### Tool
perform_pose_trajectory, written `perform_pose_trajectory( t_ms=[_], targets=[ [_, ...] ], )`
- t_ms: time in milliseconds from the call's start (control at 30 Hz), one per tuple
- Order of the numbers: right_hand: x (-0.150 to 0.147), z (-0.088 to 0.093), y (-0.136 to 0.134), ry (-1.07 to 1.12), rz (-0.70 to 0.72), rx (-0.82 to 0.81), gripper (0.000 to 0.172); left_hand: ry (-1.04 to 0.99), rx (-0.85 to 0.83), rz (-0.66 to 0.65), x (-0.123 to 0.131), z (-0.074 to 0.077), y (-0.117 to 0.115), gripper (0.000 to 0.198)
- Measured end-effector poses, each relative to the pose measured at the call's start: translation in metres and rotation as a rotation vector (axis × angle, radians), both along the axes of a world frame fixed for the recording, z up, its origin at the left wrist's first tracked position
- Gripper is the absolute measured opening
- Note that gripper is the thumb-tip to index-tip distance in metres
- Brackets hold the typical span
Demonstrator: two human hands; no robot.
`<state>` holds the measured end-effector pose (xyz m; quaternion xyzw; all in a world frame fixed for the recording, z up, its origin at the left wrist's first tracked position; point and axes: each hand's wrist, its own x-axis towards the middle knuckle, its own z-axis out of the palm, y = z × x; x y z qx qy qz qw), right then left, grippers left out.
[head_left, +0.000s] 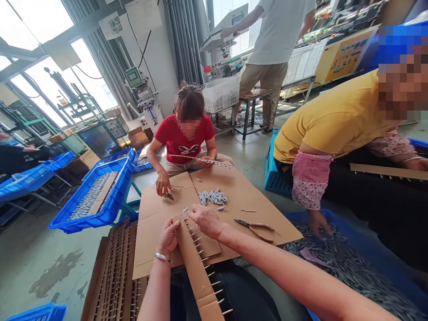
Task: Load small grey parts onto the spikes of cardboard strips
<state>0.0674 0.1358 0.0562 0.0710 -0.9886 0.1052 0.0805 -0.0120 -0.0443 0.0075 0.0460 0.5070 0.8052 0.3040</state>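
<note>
My left hand (169, 238) is closed around the far end of a long, narrow cardboard strip (197, 276), thumb on top. Thin pale sticks (216, 283) jut from the strip's right edge in a row. At the strip's far end, my right hand (207, 220) pinches at a small grey piece (185, 211); its fingertips partly hide it. Beyond my right hand lies a heap of similar small grey parts (213, 197) on a flat cardboard sheet (267, 209). Pliers (256, 227) with reddish handles rest right of my right hand, near a single loose stick (248, 210).
Across the sheet, a person in red (189, 138) handles sticks. At right, a person in yellow (334, 116) reaches into a blue bin (354, 249) of grey parts. Stick-lined strips (113, 267) are stacked at left, below a blue crate (100, 191). Machines stand behind.
</note>
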Motion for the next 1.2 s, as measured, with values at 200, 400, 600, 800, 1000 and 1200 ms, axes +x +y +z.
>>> perform_pose_trajectory(
  t_ms=[200,400,600,800,1000,1200],
  targets=[
    [0.001,-0.003,0.004,0.015,-0.005,-0.008,0.026,-0.002,0.007,0.011,0.001,0.001,0.001,0.028],
    [-0.002,-0.007,0.002,0.005,-0.007,-0.004,0.027,-0.007,0.003,-0.004,0.0,0.0,0.0,0.029],
    [-0.001,-0.002,0.003,-0.004,0.016,-0.011,0.027,-0.019,0.031,-0.006,0.0,0.0,0.0,0.026],
    [-0.003,-0.003,0.004,-0.009,0.025,-0.045,0.027,-0.034,0.052,-0.039,0.0,-0.004,-0.001,0.026],
    [-0.014,-0.018,0.005,-0.057,0.013,-0.26,0.026,-0.021,0.07,-0.052,-0.002,-0.008,-0.002,0.024],
    [-0.014,-0.016,0.007,0.027,0.158,-0.126,0.024,-0.019,0.073,-0.071,-0.002,-0.011,-0.003,0.022]
  ],
)
